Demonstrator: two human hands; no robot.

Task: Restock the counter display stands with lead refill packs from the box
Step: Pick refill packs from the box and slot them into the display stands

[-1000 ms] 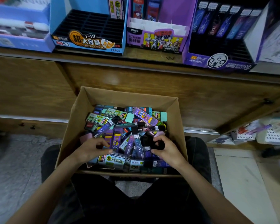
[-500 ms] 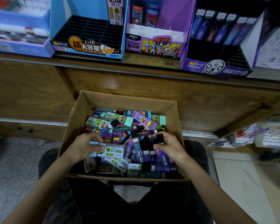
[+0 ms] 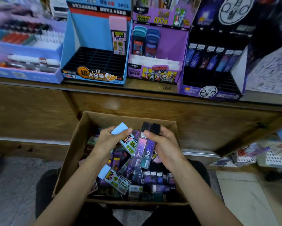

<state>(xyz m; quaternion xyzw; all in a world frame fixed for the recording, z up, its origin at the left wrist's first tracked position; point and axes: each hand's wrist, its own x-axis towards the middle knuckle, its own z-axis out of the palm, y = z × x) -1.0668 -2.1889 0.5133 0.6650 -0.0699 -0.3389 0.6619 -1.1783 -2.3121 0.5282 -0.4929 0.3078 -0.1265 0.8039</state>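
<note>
A blue-capped pack (image 3: 127, 141) is gripped by the left hand (image 3: 106, 139) over the box (image 3: 114, 119), toward its far left corner. 2 black-capped purple packs (image 3: 141, 150) are clamped in the right hand (image 3: 166, 144). More packs (image 3: 137, 180) are piled inside.

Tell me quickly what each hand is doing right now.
Left hand: closed, holding one blue-capped refill pack.
Right hand: closed, holding two black-capped purple refill packs.
</note>
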